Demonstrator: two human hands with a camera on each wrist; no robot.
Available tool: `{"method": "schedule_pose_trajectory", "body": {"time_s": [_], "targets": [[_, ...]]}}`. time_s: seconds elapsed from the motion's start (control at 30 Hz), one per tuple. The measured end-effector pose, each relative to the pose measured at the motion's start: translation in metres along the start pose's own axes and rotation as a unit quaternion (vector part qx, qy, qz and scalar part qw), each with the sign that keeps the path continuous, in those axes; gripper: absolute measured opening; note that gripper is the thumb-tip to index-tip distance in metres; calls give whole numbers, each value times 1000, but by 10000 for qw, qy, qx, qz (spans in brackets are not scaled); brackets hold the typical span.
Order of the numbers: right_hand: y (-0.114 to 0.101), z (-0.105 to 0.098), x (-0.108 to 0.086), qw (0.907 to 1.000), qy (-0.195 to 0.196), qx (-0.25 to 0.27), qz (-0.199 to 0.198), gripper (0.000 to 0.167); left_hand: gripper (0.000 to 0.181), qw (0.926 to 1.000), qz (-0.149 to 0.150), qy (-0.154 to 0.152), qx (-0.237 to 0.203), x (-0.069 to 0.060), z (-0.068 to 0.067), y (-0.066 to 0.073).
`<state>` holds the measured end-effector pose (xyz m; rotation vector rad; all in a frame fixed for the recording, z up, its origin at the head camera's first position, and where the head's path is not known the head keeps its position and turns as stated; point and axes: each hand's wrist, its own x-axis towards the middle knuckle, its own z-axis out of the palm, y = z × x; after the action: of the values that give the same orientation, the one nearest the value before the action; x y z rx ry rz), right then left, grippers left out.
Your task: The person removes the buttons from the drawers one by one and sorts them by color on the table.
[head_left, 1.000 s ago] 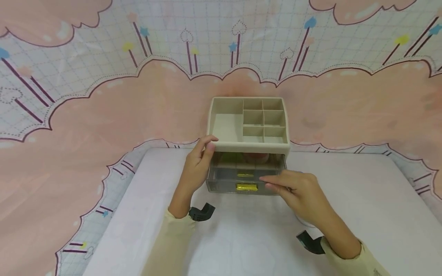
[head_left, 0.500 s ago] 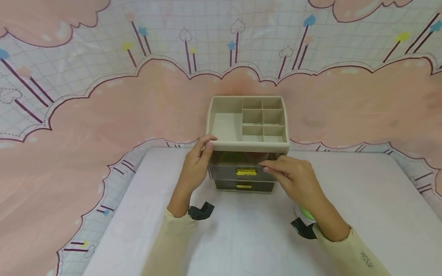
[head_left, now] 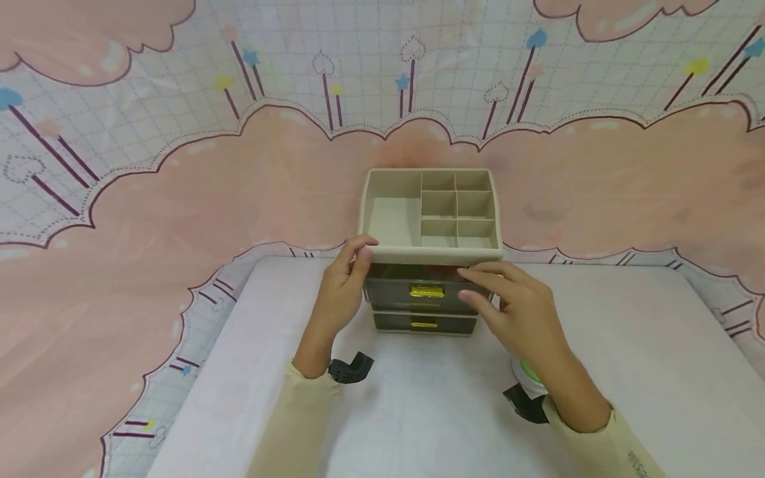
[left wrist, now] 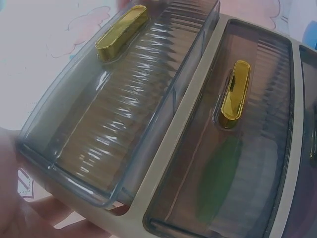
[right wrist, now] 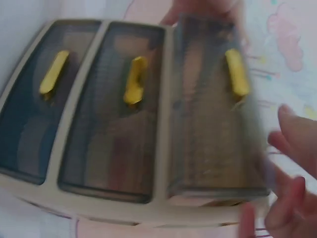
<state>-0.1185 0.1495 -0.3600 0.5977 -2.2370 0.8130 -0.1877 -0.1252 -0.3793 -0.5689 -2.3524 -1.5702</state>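
Observation:
A beige desk organizer [head_left: 430, 254] with tinted drawers and gold handles stands at the back of the table. Its top drawer [head_left: 388, 295] juts out partway, while the middle drawer [left wrist: 257, 148] and bottom drawer [head_left: 388, 322] sit flush. A green shape shows through the middle drawer's front. My left hand [head_left: 340, 292] holds the organizer's front left corner, with the index finger over the rim and thumb in front. At the top drawer's right end is my right hand [head_left: 520, 305], its thumb and fingers spread apart; whether a fingertip touches the drawer, I cannot tell.
Divided compartments [head_left: 457, 206] form the organizer's top. Under my right wrist lies a white round item [head_left: 526, 382] with a green middle, mostly hidden. A cloud-patterned cloth [head_left: 287, 186] hangs behind the white table [head_left: 418, 411].
The top drawer has slid inward from far out, baring the bottom drawer's front. My right hand moved up with it and its fingers have spread. The left hand stays put.

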Motion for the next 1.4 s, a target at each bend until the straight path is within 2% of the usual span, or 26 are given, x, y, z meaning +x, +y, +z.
{"method": "schedule_pose_trajectory", "body": {"time_s": [0.07, 0.13, 0.2, 0.27, 0.33, 0.4, 0.6, 0.73, 0.9, 1.17, 1.4], "targets": [[-7, -3, -3, 9994, 313, 101, 87, 32, 26, 10000, -6, -2, 4, 0, 0, 0], [-12, -1, -5, 9983, 441, 372, 62, 32, 26, 10000, -12, -13, 23, 0, 0, -1], [-14, 5, -7, 9970, 313, 707, 40, 31, 26, 10000, -25, -5, 45, 0, 0, -1], [-14, 16, -10, 9955, 17, 942, 84, 30, 26, 10000, -31, 4, 33, 0, 0, -2], [-13, 26, -12, 9936, -201, 1074, 287, 28, 26, 10000, -47, 12, 22, 0, 1, -2], [-12, 34, -14, 9916, -246, 1117, 602, 25, 26, 10000, -47, -1, 4, 0, 1, -2], [-15, 46, -13, 9830, 109, 1250, 1342, 19, 26, 10000, -19, 0, 35, 0, 1, -3], [-17, 51, -8, 9760, 327, 1353, 1673, 15, 26, 10000, 26, -10, 28, 1, 1, -2], [-15, 53, -1, 9687, 393, 1460, 1970, 12, 26, 10000, 12, -27, 19, 1, 3, -2], [-10, 57, 13, 9624, 345, 1557, 2201, 13, 26, 10000, 2, 28, 9, 0, 3, -1], [-8, 63, 13, 9601, 503, 1770, 2106, 12, 27, 9999, 32, 52, 129, 1, 3, -1]]}}
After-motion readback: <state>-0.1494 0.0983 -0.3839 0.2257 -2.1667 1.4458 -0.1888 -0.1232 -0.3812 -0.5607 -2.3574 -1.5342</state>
